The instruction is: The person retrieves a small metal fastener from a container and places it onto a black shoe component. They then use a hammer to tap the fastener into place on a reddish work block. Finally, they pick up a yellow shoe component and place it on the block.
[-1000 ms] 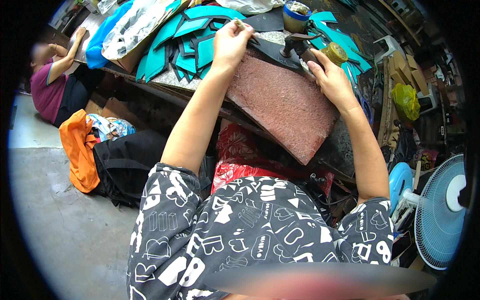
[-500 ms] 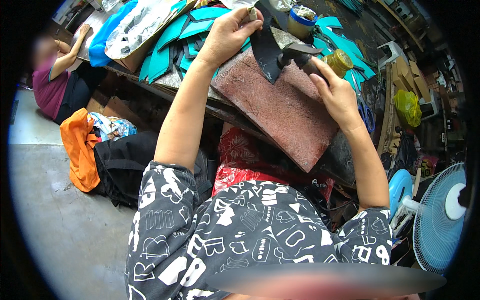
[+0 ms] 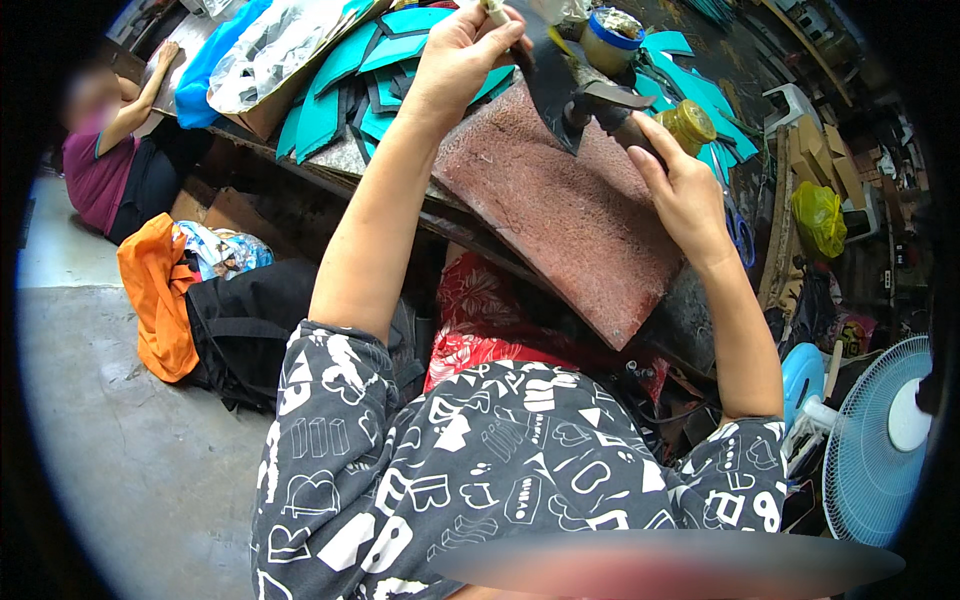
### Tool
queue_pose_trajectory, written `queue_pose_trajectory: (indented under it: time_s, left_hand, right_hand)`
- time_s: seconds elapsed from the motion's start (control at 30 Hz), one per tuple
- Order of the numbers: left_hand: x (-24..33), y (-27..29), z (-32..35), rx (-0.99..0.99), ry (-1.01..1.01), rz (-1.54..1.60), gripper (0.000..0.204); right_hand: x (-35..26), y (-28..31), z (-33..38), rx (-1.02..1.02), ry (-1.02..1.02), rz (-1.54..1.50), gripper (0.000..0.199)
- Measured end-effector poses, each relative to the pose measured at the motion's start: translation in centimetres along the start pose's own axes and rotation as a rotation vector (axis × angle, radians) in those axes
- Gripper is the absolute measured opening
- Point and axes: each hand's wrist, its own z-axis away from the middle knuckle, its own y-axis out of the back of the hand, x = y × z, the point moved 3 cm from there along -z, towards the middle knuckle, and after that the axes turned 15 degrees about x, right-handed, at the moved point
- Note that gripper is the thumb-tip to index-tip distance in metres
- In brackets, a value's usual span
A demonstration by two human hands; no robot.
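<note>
My left hand (image 3: 460,62) pinches the upper end of a dark, flat black piece of sheet material (image 3: 546,82); a pale wrap shows on one finger. The piece hangs over the far part of a rough reddish-brown slab (image 3: 560,225). My right hand (image 3: 682,190) is wrapped round the handle of a hammer (image 3: 612,98), its dark curved head held against or just over the lower part of the black piece; whether they touch I cannot tell. Beyond the hammer stand a greenish-yellow jar (image 3: 686,128) and a blue-rimmed jar (image 3: 612,42).
Turquoise cut pieces with black edges (image 3: 345,75) lie stacked left of the slab, more (image 3: 680,75) to the right. Blue-handled scissors (image 3: 740,238) lie at the right. A fan (image 3: 880,440) stands lower right. An orange cloth and black bag (image 3: 250,330) are at left, where another person (image 3: 100,170) sits.
My left hand has risen slightly, lifting and tilting the black piece away from me. My right hand and the hammer have shifted a little to the right.
</note>
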Motion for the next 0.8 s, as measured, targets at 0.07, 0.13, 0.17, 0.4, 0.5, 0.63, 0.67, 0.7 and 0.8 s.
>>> queue_pose_trajectory:
  time_s: [0.07,0.13,0.17,0.4,0.5,0.63,0.67,0.7,0.8]
  left_hand:
    - [0.9,-0.3,0.1,-0.023,0.092,0.111,0.008]
    - [0.9,0.0,-0.2,-0.011,0.155,0.209,0.008]
    - [0.7,0.2,-0.5,-0.014,0.181,0.207,0.009]
    - [-3.2,1.2,-0.2,-0.053,0.052,-0.629,0.019]
    - [-2.0,0.3,-0.2,0.068,-0.285,-0.833,0.020]
    - [-1.0,-1.0,0.6,0.161,-0.289,-0.620,0.020]
    - [-1.4,-1.3,0.9,0.099,-0.146,-0.463,0.019]
    - [-1.9,-1.5,1.2,0.038,-0.003,-0.306,0.018]
    - [-2.8,-1.1,1.9,0.099,0.008,-0.412,0.010]
  right_hand:
    - [-0.7,1.1,0.2,0.094,0.075,-0.054,0.040]
    - [-1.1,1.9,0.4,0.135,0.081,-0.106,0.039]
    - [-1.3,2.1,0.4,0.169,0.110,-0.148,0.038]
    - [0.2,-0.4,0.9,-0.127,-0.094,0.005,0.042]
    - [0.7,-0.9,0.9,-0.136,-0.090,-0.010,0.042]
    - [1.1,-1.0,0.7,-0.175,-0.136,-0.034,0.043]
    - [1.1,-0.9,0.6,-0.175,-0.141,-0.039,0.043]
    - [1.0,-0.9,0.6,-0.175,-0.145,-0.043,0.043]
    - [0.9,-1.0,0.8,-0.160,-0.137,-0.052,0.043]
